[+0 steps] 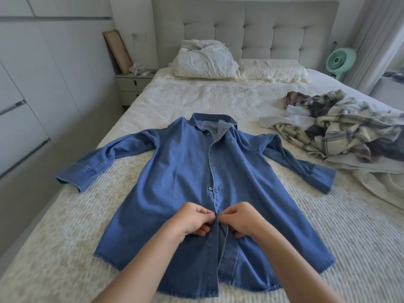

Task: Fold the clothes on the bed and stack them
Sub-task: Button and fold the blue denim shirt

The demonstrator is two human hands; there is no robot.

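Head view: denim shirt (179, 171) is spread front-up on the bed (328, 226). Its placket edges are pinched near the lower middle by the curled left hand (193, 219) and right hand (239, 218). Any button between the fingertips is hidden. Crumpled plaid clothes (341, 125) are heaped far right.

A blue denim button-up shirt (179, 182) lies flat, front up, on the near middle of the cream ribbed bedspread (218, 95), collar toward the grey tufted headboard (262, 29). A crumpled heap of plaid clothes (341, 127) lies to its right. Two white pillows (236, 64) lie behind, against the headboard.
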